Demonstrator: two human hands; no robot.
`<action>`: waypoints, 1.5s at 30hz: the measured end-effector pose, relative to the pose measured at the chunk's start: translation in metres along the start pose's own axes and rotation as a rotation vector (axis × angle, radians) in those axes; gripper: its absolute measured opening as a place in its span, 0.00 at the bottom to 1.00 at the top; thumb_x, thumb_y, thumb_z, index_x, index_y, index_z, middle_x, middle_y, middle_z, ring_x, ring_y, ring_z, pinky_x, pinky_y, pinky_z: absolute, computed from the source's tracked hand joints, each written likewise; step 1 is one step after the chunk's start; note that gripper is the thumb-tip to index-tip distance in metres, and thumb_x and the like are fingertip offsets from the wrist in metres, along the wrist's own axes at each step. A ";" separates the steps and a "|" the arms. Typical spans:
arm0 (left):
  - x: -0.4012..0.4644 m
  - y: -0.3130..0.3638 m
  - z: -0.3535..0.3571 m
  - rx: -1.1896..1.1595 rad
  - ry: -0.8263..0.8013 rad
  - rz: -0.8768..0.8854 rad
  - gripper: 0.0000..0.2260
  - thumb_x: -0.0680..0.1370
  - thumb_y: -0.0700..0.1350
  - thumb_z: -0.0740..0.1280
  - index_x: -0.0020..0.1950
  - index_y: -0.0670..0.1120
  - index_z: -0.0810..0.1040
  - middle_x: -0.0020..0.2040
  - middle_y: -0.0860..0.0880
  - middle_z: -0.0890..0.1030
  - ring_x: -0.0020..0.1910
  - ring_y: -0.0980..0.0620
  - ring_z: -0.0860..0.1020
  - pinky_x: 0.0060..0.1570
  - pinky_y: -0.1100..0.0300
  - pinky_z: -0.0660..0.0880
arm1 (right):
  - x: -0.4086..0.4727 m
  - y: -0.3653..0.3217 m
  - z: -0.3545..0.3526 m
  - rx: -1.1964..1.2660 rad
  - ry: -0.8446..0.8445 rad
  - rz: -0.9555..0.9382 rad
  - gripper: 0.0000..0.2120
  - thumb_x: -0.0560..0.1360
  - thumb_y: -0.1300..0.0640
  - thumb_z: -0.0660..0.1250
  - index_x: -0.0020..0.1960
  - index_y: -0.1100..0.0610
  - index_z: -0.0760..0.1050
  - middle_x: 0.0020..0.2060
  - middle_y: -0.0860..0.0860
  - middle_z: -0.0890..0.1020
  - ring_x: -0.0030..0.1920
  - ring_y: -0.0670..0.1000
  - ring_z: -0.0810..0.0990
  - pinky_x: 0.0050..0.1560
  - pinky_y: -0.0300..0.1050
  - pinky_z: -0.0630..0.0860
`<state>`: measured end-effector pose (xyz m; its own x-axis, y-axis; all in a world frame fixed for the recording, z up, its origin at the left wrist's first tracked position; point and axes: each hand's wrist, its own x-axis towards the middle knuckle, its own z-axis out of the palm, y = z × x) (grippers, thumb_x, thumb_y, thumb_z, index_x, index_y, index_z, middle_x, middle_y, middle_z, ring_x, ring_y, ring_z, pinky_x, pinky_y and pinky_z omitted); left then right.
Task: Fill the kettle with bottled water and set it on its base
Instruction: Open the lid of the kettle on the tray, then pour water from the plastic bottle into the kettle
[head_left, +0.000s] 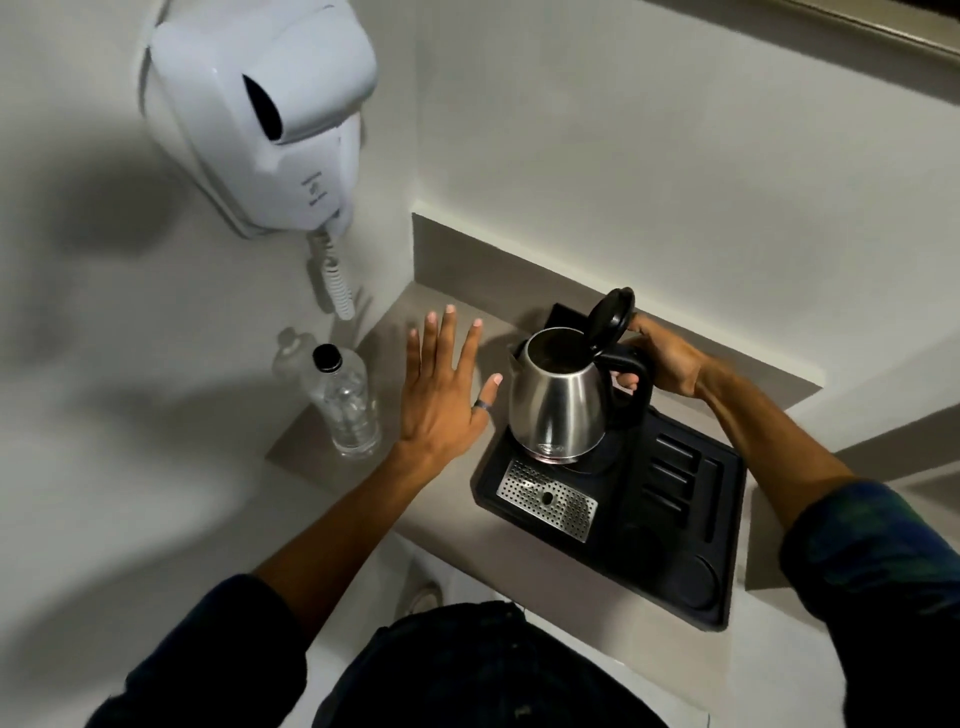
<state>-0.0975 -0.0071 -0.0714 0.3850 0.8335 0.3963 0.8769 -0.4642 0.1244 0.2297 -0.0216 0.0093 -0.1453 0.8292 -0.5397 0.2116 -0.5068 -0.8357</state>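
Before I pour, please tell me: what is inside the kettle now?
The kettle has its lid raised, and only a dark interior shows. Whether water is inside cannot be seen; the steel wall hides the bottom.

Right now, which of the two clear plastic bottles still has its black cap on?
The nearer clear plastic bottle, beside the left hand; the one behind it by the wall shows no cap.
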 end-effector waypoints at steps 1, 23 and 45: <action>-0.003 -0.007 -0.003 0.000 -0.004 -0.020 0.35 0.83 0.63 0.52 0.85 0.48 0.49 0.85 0.38 0.48 0.84 0.36 0.46 0.82 0.39 0.43 | 0.007 -0.009 0.009 -0.003 -0.009 -0.022 0.28 0.82 0.37 0.54 0.42 0.57 0.81 0.32 0.50 0.76 0.29 0.48 0.72 0.35 0.44 0.71; -0.048 -0.077 -0.032 0.096 0.219 -0.090 0.30 0.81 0.57 0.64 0.80 0.45 0.65 0.83 0.36 0.56 0.84 0.37 0.47 0.81 0.39 0.44 | 0.088 0.006 0.132 -0.048 0.118 -0.192 0.16 0.88 0.49 0.52 0.55 0.48 0.79 0.53 0.48 0.82 0.63 0.58 0.78 0.65 0.55 0.73; -0.039 -0.082 -0.062 -0.561 0.525 -0.494 0.18 0.86 0.44 0.61 0.73 0.36 0.73 0.63 0.39 0.79 0.63 0.43 0.78 0.67 0.70 0.67 | 0.064 0.025 0.181 -0.981 0.768 -0.522 0.33 0.83 0.39 0.50 0.84 0.52 0.59 0.86 0.55 0.53 0.86 0.60 0.46 0.84 0.67 0.48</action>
<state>-0.2019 -0.0200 -0.0403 -0.2980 0.7962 0.5266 0.5860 -0.2829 0.7593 0.0507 -0.0238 -0.0650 0.0840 0.9567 0.2787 0.9428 0.0143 -0.3331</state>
